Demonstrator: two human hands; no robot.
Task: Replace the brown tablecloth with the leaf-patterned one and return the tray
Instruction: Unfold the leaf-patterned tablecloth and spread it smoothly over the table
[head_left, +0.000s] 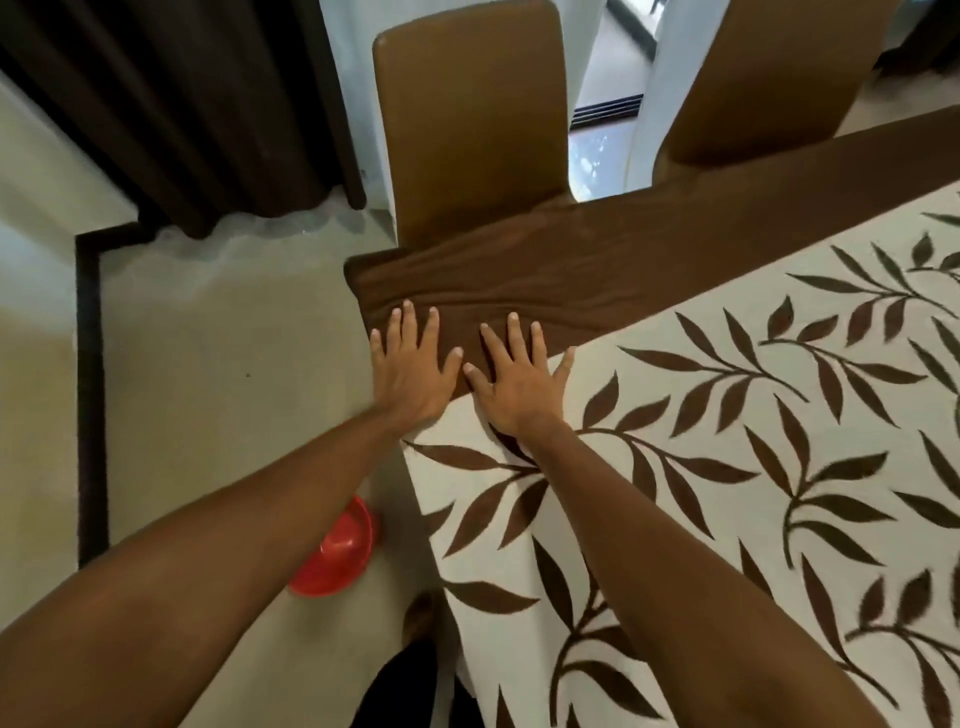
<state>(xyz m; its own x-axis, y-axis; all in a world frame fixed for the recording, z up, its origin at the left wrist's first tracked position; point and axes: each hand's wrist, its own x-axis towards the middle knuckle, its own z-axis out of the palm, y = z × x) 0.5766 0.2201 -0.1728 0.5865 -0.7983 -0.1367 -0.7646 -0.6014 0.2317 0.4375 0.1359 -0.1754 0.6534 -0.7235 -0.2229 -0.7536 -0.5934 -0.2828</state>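
Note:
The cream leaf-patterned tablecloth covers most of the table and hangs over its near left edge. A brown border, wrinkled near the corner, runs along the far edge of the table. My left hand lies flat with fingers spread on the brown corner. My right hand lies flat beside it, fingers on the brown strip, palm at the edge of the leaf pattern. No tray is in view.
Two tan chairs stand at the far side, one right behind the corner, another to its right. A red bowl sits on the floor by the table's left side. Dark curtains hang at the back left.

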